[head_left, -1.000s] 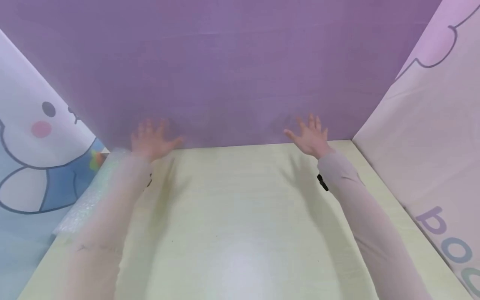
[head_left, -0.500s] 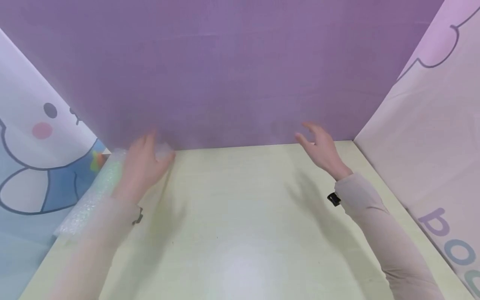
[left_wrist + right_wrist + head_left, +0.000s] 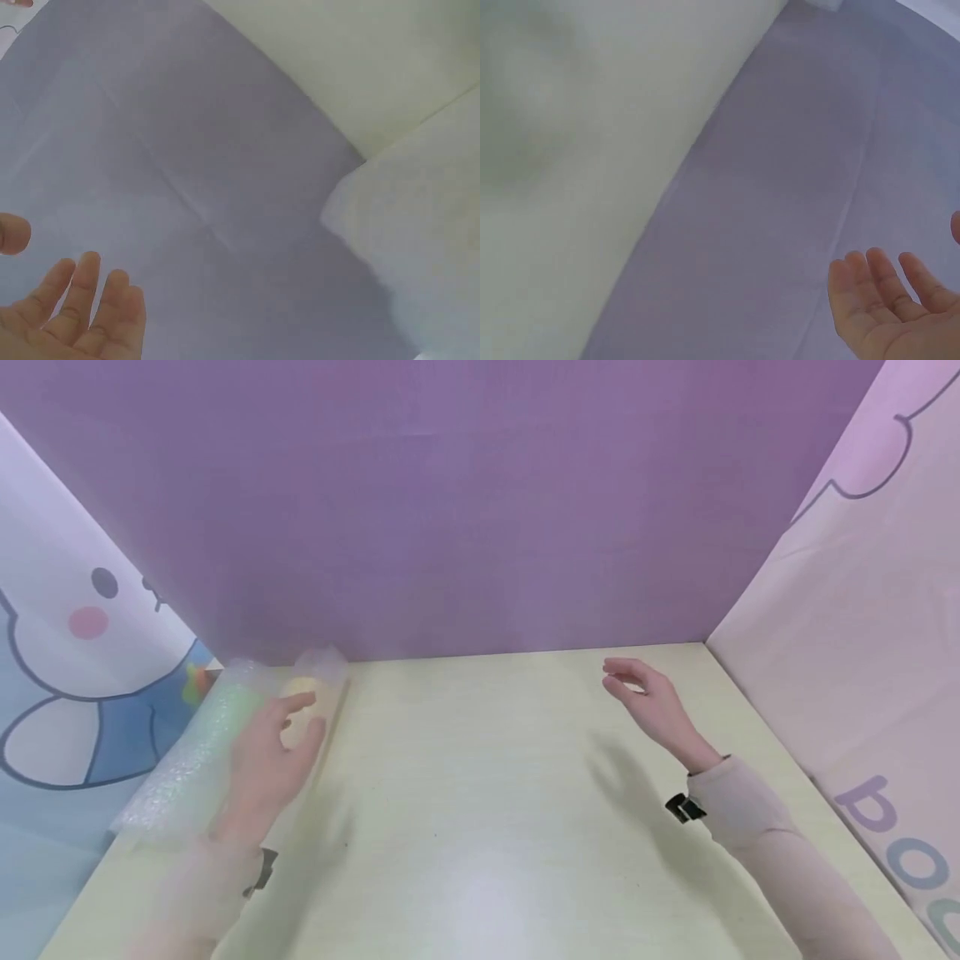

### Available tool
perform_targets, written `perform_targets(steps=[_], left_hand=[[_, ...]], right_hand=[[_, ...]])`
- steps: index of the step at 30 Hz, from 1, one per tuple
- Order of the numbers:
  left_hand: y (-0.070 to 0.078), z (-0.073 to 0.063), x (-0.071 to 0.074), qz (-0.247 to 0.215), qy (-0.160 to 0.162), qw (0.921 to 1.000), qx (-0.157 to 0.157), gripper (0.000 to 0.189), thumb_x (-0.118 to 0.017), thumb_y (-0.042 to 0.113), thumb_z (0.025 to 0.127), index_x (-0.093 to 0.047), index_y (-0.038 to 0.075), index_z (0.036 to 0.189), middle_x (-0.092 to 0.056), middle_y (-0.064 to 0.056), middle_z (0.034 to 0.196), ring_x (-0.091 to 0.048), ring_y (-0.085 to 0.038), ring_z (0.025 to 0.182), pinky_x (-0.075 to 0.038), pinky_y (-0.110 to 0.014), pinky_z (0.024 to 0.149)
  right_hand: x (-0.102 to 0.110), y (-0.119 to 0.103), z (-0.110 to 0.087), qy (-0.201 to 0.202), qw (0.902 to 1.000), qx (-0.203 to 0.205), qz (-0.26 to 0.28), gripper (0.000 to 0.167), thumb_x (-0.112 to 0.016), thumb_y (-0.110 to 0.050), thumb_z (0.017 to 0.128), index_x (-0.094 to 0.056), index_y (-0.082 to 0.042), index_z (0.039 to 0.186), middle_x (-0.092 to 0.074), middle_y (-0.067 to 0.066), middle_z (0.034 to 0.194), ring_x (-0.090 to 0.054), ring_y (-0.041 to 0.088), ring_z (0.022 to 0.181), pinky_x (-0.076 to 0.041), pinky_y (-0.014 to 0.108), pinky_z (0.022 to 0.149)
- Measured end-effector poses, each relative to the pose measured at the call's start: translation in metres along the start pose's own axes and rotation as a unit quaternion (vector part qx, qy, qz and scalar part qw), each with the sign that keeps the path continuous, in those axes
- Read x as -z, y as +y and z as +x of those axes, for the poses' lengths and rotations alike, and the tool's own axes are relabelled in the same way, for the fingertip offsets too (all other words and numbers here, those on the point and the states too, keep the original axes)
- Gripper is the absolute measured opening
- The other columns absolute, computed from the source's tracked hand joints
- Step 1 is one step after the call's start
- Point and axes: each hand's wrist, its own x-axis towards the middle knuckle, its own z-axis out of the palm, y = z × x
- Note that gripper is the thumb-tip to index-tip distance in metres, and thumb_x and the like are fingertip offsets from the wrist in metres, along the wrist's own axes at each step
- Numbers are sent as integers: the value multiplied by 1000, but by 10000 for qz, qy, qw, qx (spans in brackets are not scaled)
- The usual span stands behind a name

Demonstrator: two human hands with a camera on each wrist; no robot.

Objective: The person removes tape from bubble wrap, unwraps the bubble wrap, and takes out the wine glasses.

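I stand near a pale table [image 3: 487,777], and a person holds both bare hands out above it. At the left side of the table lies a long piece of clear bubble wrap [image 3: 183,777], shiny and a little greenish, which reaches towards the far edge. The person's left hand [image 3: 266,760] is over the inner side of this wrap, with fingers loosely bent and the thumb standing apart; nothing is gripped in it, but whether it touches the wrap I cannot tell. Just beyond these fingers there is a pale yellow thing [image 3: 303,685], with film around it; I cannot say if it lies inside the wrap or under it. The right hand [image 3: 656,706] is well apart from the wrap, above the right part of the table, and its shadow falls on the tabletop. Its fingers are softly curved, the thumb near them with a gap between, and it holds nothing. At each wrist a small black piece [image 3: 685,808] shows by the light sleeve [image 3: 757,818]. Behind the table rises a purple sheet [image 3: 480,527]; the left panel [image 3: 45,743] carries a cartoon animal, and the right panel [image 3: 862,652] has large letters low down.
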Motion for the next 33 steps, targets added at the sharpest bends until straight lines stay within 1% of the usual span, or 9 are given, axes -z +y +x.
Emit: perform_targets(steps=[2,4,10,14,17,21,24,29,33], left_hand=[[-7,-6,-3,-52,81,9999,33,31,-56,14,88,-59,1,115,-61,-17,116,-54,-33,107,-47,-45,86],[-13,-11,-5,-152,39,9998,118,30,-56,13,88,-59,0,115,-61,-18,115,-54,-33,108,-47,-45,87],[-28,-21,-4,-231,-326,9982,450,32,-53,16,91,-56,-2,117,-59,-23,117,-54,-36,107,-46,-50,87],[-40,-20,1,-42,-628,9968,492,33,-51,17,92,-55,-3,119,-58,-25,118,-54,-40,105,-46,-52,85],[-52,-13,8,133,-1064,9919,681,39,-48,24,94,-51,-3,123,-53,-28,123,-50,-46,108,-44,-56,85],[-74,2,18,562,-1673,9793,992,52,-44,35,95,-43,-4,130,-43,-33,129,-44,-51,112,-42,-60,86],[-95,15,24,790,-2009,9694,1167,62,-41,43,95,-35,-4,136,-37,-35,133,-40,-53,114,-41,-62,85],[-125,35,29,557,-2710,9498,1459,75,-33,52,94,-16,-2,144,-22,-36,142,-28,-56,122,-32,-68,91],[-141,40,27,157,-3338,9270,1703,82,-29,56,94,-2,-2,145,-8,-35,146,-14,-58,127,-20,-73,93]], right_hand=[[-2,5,-5,-75,9999,-82,109,43,-48,-30,95,-49,-3,128,-54,16,127,-48,29,117,-42,48,97],[-5,10,-9,-192,9996,-148,173,43,-48,-30,95,-48,-3,129,-54,18,127,-48,31,118,-41,49,97],[-13,27,-16,-590,9979,-276,63,43,-49,-28,95,-48,-3,129,-56,18,124,-50,34,116,-44,50,94],[-15,34,-22,-783,9964,-324,22,42,-49,-27,95,-48,-2,129,-57,20,122,-51,35,115,-45,50,94],[-16,38,-26,-871,9957,-327,-10,42,-50,-26,95,-48,-1,128,-58,20,121,-52,35,114,-45,50,94],[-21,40,-29,-1017,9942,-346,-15,41,-50,-25,94,-50,-1,127,-58,19,122,-53,35,114,-46,49,94],[-26,39,-30,-1183,9921,-401,99,41,-51,-24,94,-50,-1,128,-57,20,124,-52,35,115,-45,49,95],[-32,37,-31,-1446,9869,-578,422,41,-51,-25,94,-49,-3,129,-55,20,125,-52,33,116,-44,48,98],[-35,35,-32,-1583,9832,-694,590,42,-50,-24,94,-47,-2,130,-54,21,127,-51,32,117,-43,47,99]])
